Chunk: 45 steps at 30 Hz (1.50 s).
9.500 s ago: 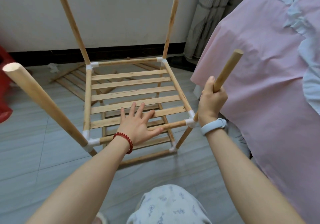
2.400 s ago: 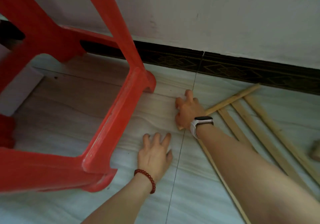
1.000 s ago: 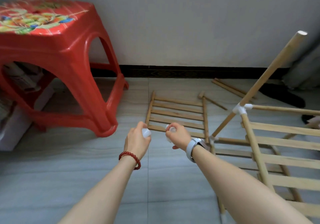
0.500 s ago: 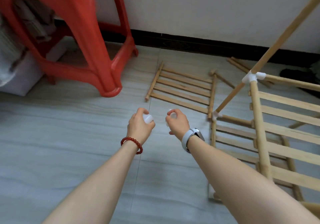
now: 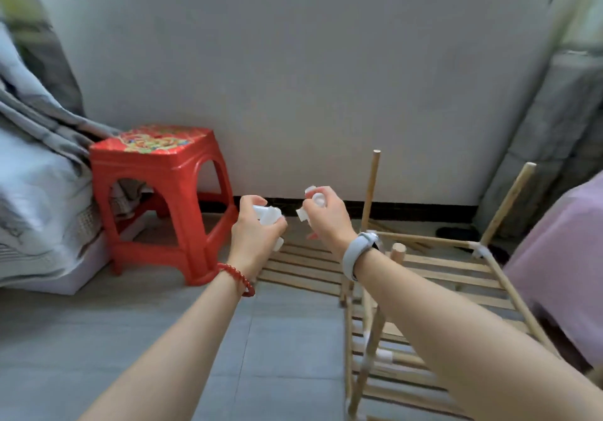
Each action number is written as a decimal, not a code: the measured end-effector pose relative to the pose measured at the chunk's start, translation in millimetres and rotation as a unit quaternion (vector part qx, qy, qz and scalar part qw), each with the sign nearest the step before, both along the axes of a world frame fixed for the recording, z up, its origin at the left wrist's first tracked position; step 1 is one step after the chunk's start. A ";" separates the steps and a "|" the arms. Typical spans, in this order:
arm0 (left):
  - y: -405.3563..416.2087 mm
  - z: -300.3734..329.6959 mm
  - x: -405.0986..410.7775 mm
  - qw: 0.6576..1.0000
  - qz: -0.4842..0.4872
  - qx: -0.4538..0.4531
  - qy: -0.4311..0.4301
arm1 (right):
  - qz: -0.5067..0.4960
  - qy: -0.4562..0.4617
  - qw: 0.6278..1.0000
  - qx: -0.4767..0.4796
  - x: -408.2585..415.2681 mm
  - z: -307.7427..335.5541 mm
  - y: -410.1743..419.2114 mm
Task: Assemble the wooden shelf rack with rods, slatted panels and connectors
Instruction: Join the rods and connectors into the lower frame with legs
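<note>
gripping white plastic connectors (image 5: 268, 215) in curled fingers, the left hand (image 5: 256, 236) is hovering beside the right hand (image 5: 326, 216), which is pinching more white connectors (image 5: 315, 203). the half-built rack (image 5: 440, 290) is standing on the floor at right, a loose slatted panel (image 5: 300, 265) is lying flat beyond the wrists, near a red stool (image 5: 160, 192).

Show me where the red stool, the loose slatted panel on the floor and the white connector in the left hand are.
red stool (image 5: 156, 150): head view, on its patterned seat top.
loose slatted panel (image 5: 303, 265): head view, on a middle slat.
white connector (image 5: 269, 215): head view, on its body above the left hand's fingers.
</note>
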<state>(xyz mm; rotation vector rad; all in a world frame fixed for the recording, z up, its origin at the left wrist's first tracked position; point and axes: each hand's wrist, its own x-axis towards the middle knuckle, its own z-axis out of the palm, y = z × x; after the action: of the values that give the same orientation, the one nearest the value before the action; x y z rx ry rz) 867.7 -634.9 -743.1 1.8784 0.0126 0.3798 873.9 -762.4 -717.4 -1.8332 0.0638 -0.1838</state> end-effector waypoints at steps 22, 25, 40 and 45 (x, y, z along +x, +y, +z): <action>-113.3 4.4 -70.2 0.976 -0.179 -0.119 0.016 | 0.075 -0.063 0.995 -0.005 -111.5 15.7 -153.9; -121.1 -0.5 -63.5 0.973 -0.188 -0.131 0.001 | 0.076 -0.108 0.989 -0.063 -107.2 17.3 -155.2; -113.1 -5.7 -66.3 0.955 -0.266 -0.110 -0.069 | 0.130 -0.143 0.946 -0.260 -99.8 23.8 -149.7; -111.1 -7.0 -67.0 0.954 -0.272 -0.101 -0.070 | 0.132 -0.128 0.944 -0.273 -100.7 25.5 -141.8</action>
<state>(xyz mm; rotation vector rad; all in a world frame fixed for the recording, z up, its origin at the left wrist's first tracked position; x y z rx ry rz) 800.7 -746.0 -750.1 1.5693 -0.5332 0.1219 773.2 -904.2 -691.9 -2.3277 -0.4559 -0.2677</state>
